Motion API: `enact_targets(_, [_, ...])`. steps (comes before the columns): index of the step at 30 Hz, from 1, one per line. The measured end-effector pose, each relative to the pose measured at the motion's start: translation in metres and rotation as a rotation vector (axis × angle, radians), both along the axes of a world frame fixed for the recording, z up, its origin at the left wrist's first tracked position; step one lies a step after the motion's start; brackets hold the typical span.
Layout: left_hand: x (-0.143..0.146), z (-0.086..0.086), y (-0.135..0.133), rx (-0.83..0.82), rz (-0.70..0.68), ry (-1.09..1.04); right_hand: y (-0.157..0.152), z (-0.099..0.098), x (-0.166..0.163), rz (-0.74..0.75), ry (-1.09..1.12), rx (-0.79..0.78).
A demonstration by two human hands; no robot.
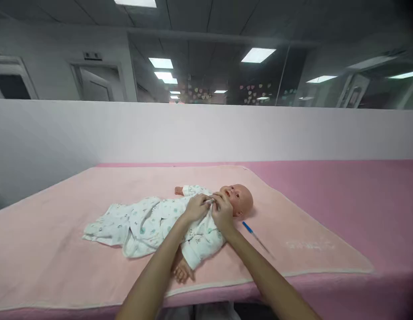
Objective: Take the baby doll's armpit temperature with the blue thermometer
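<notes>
A baby doll [242, 199] lies on its back, head to the right, in a white gown [142, 224] with small green prints. At the gown's neckline, just below the doll's chin, my left hand [197, 207] and my right hand [222, 212] meet with fingers pinched on the white fabric. Whether a fastener sits between the fingertips is too small to tell. One doll hand [182, 270] sticks out of the near sleeve, beside my left forearm; the other doll hand [178, 191] shows at the far sleeve.
A thin stick with a blue end [248, 227], perhaps a thermometer, lies right of my right wrist. Under the doll spreads a peach blanket [73, 200] over a pink padded surface [326, 191]. A white low wall [206, 133] stands behind, with glass above it.
</notes>
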State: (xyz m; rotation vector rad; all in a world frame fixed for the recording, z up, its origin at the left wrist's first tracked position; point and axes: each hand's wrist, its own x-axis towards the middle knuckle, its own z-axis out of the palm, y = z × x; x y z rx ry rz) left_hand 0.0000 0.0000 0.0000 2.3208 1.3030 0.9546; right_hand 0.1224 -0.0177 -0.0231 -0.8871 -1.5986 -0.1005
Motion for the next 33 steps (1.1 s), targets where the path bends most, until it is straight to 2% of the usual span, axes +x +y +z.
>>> enact_targets(6, [0.002, -0.001, -0.001, 0.018, 0.059, 0.025, -0.003, 0.001, 0.001, 0.031, 0.02, -0.019])
enact_targets(19, [0.002, -0.002, -0.004, 0.023, 0.063, -0.029, -0.008, 0.007, -0.002, 0.024, 0.045, -0.047])
enact_targets(28, [0.004, 0.002, -0.013, 0.175, 0.098, 0.191, -0.009, 0.008, -0.003, 0.003, 0.066, -0.057])
enact_targets(33, [0.005, 0.005, -0.019, 0.192, 0.091, 0.16, -0.005, 0.006, -0.002, 0.002, 0.096, -0.062])
